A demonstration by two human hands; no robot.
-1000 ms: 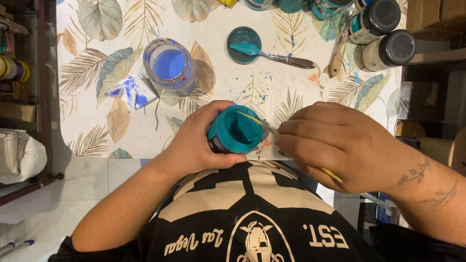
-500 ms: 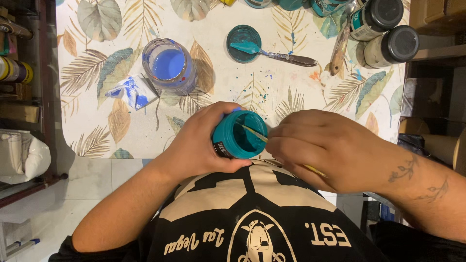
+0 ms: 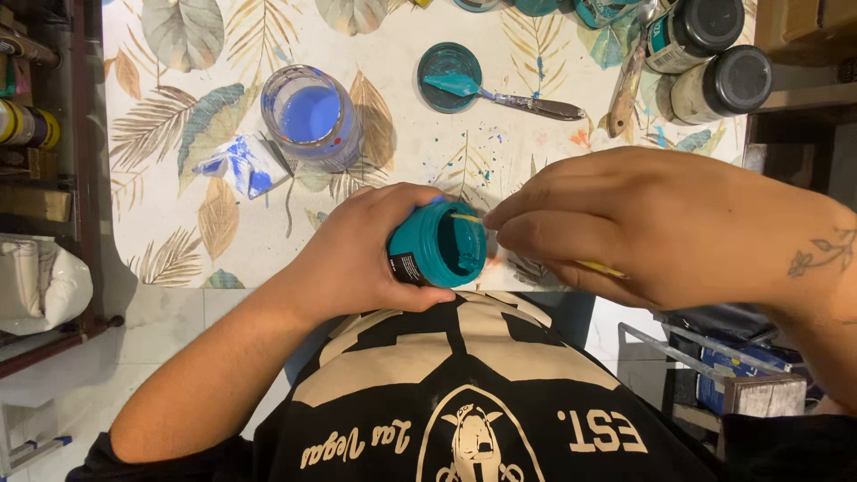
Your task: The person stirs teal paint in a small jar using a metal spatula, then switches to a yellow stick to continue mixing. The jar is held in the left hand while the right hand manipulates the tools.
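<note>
While left fingers [image 3: 406,223] wrap the teal jar [image 3: 437,245], right fingers [image 3: 527,219] pinch a brush [image 3: 466,217] — inside it.

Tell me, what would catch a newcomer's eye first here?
An open teal paint jar at the centre, gripped by the left hand while the right hand dips a thin yellow stick into it. Behind, on the leaf-patterned tablecloth, stands a glass of blue water.
</note>
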